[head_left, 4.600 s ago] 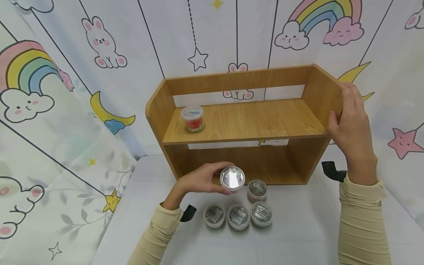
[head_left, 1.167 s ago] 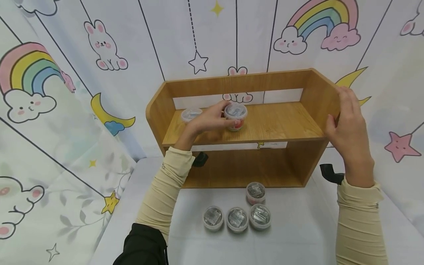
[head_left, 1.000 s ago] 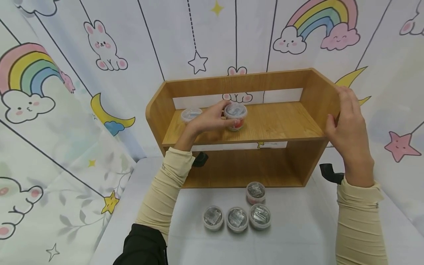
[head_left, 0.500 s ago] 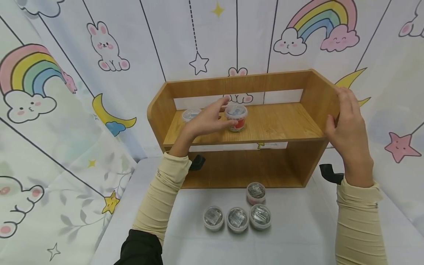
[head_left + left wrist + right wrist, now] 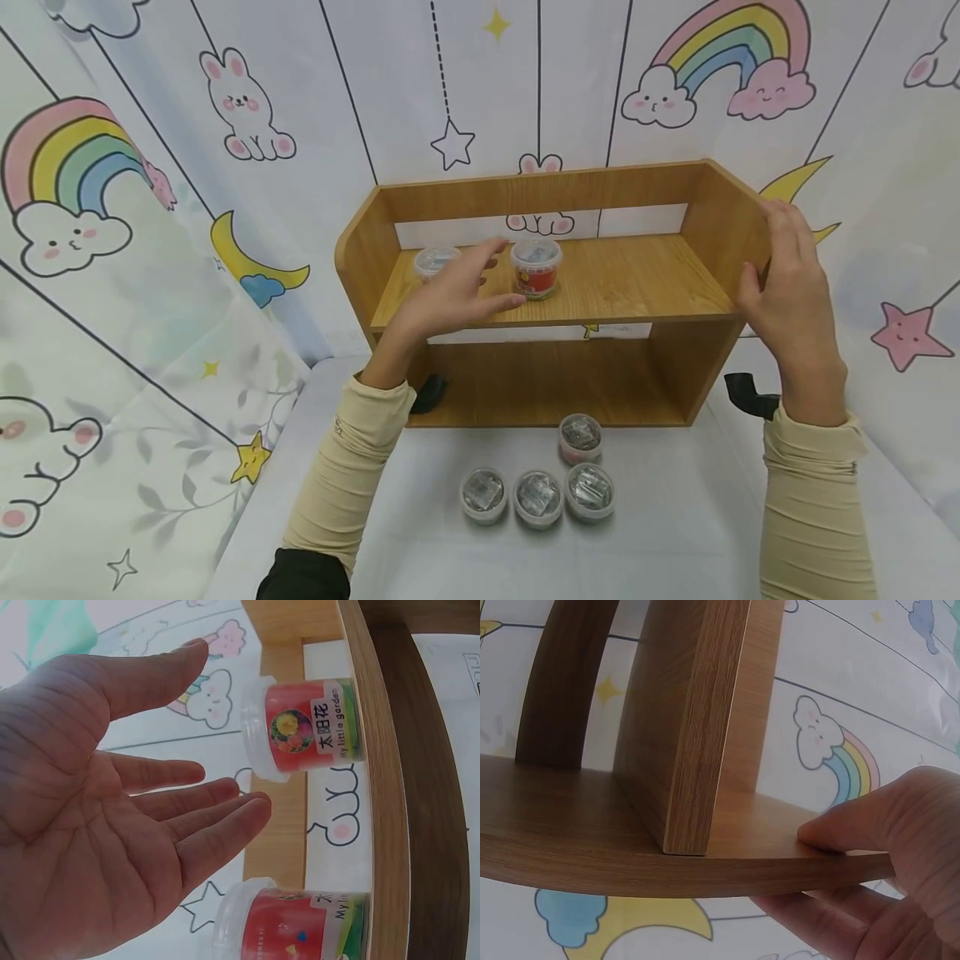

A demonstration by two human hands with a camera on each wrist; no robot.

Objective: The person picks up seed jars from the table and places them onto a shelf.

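Printed backdrop (image 5: pixel 352 83): white cloth bearing rainbows, clouds, rabbits, moons and stars. Worktop (image 5: pixel 675 525): covered in white, carrying one wooden shelf unit (image 5: pixel 637 271) of two tiers, partly open at the back.

Upper tier, two clear lidded cups. We list the right-hand cup (image 5: pixel 536 279) as upright near the middle of the board; its red label shows a flower picture and, in the left wrist view, the words "My little garden". We list the left-hand cup (image 5: pixel 431 261) as standing near the left side panel, partly hidden from the head camera.

Left hand (image 5: pixel 450 296): fingers and thumb extended, holding nothing, just beside the right-hand cup and in front of the other. Right hand (image 5: pixel 797 308): gripping the right side panel (image 5: pixel 723 229), thumb on the inner face, fingers on the outer.

Worktop stock: we count four further lidded cups (image 5: pixel 537 498), silvery wrapping visible through their lids; three form a row, the fourth stands behind the row's right end, near the shelf unit.

Both arms: beige sleeves (image 5: pixel 817 508).
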